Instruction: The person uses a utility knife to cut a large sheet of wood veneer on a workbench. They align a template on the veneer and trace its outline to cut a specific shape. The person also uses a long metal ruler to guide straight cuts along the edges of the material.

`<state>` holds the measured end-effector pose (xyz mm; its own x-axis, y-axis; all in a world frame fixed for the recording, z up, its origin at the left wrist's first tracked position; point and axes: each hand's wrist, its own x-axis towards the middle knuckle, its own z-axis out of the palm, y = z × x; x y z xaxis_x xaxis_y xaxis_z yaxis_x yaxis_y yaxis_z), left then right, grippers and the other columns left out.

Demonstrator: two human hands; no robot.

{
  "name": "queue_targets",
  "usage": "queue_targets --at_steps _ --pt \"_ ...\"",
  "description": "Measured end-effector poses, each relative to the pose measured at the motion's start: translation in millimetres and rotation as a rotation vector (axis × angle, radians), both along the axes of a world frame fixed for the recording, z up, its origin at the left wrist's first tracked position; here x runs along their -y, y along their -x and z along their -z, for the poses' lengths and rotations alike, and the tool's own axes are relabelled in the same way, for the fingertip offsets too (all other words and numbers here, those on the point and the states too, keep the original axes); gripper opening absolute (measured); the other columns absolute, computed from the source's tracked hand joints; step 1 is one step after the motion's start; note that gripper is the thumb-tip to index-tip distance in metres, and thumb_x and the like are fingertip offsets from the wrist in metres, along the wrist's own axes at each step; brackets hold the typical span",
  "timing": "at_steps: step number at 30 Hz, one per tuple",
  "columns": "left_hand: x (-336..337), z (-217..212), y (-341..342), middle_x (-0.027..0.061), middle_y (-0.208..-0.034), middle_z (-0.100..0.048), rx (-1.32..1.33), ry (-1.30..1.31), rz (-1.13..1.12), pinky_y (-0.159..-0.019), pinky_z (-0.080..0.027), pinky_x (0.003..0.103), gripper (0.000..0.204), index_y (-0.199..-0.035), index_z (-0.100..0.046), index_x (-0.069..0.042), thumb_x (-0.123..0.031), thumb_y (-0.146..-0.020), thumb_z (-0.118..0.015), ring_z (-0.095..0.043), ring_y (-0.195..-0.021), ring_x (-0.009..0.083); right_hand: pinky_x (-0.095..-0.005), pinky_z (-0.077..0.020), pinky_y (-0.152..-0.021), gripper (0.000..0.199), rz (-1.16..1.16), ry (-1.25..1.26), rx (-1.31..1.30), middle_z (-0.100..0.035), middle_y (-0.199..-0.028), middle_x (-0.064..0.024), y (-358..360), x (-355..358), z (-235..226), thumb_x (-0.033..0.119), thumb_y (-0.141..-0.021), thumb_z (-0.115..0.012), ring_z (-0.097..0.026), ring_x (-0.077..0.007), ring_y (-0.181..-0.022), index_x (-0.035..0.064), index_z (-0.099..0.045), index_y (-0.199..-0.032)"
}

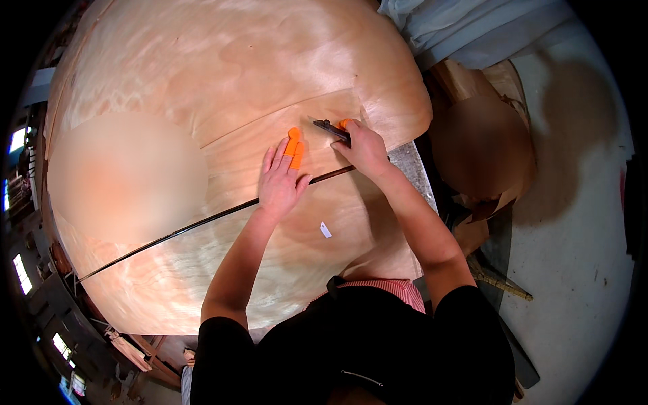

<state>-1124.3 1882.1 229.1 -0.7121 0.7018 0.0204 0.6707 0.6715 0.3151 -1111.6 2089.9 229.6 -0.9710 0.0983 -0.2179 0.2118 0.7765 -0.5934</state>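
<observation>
A small white paper tag [326, 229] lies just below centre on the wide sheet of pale reddish wood veneer [223, 74], whose smooth, faintly streaked grain fills the upper and left frame. A smaller veneer piece [270, 131] overlaps it near the centre. A long thin dark straight rod [202, 223] runs diagonally from lower left to centre. The left hand [281, 179] lies flat with fingers spread, two wearing orange rubber fingertip covers [294, 147], pressing rod and veneer. The right hand [364, 148] is closed around a dark slim utility knife [331, 128], its tip on the veneer at upper centre. Grey cloth [472, 27] is bundled at upper right.
</observation>
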Motion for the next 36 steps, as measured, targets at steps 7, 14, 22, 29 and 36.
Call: queue_targets --at_steps 7,14,22,29,36 --pt "-2 2 2 0.0140 -0.125 -0.037 -0.023 0.018 -0.001 -0.101 -0.019 0.042 0.058 -0.120 -0.040 0.002 -0.028 -0.073 -0.056 -0.027 -0.122 0.0243 -0.0371 -0.0454 -0.065 0.033 -0.020 -0.002 0.028 -0.054 -0.092 -0.0102 4 0 -3 0.023 -0.068 -0.062 -0.055 -0.0271 -0.081 0.0046 -0.051 -0.093" --pt "-3 3 1 0.0139 -0.125 -0.037 -0.029 0.014 -0.014 -0.100 -0.020 0.043 0.057 -0.119 -0.040 0.002 -0.027 -0.072 -0.057 -0.028 -0.121 0.0245 -0.0369 -0.0455 -0.066 0.034 -0.026 0.038 0.098 -0.054 -0.093 -0.0100 6 -4 -4 0.025 -0.067 -0.063 -0.055 -0.0272 -0.081 0.0050 -0.051 -0.093" --pt "0 4 -3 0.0142 -0.125 -0.036 -0.053 -0.006 -0.004 -0.099 -0.021 0.044 0.058 -0.119 -0.040 0.001 -0.027 -0.072 -0.057 -0.030 -0.120 0.0263 -0.0309 -0.0442 -0.060 0.031 0.122 0.371 -0.032 -0.057 -0.073 -0.0082 -5 -17 4 0.022 -0.071 -0.062 -0.057 -0.0208 -0.066 0.0030 -0.052 -0.092" --pt "40 -21 -79 0.0166 -0.125 -0.034 -0.029 -0.075 -0.107 -0.100 -0.018 0.051 0.060 -0.119 -0.040 0.002 -0.025 -0.069 -0.060 -0.031 -0.117 0.0318 -0.0235 -0.0420 -0.056 0.021 0.475 0.529 -0.196 -0.054 -0.064 -0.0030 -106 -53 -25 0.013 -0.079 -0.053 -0.052 -0.0090 -0.057 0.0011 -0.053 -0.095" --pt "155 -3 -220 0.0159 -0.129 -0.029 0.015 -0.046 -0.235 -0.101 -0.014 0.048 0.053 -0.116 -0.046 -0.002 -0.036 -0.075 -0.052 -0.026 -0.122 0.0297 -0.0305 -0.0432 -0.055 0.021 0.238 0.192 0.086 -0.056 -0.062 -0.0077 -288 7 -24 0.015 -0.085 -0.044 -0.056 -0.0184 -0.057 0.0056 -0.054 -0.102"
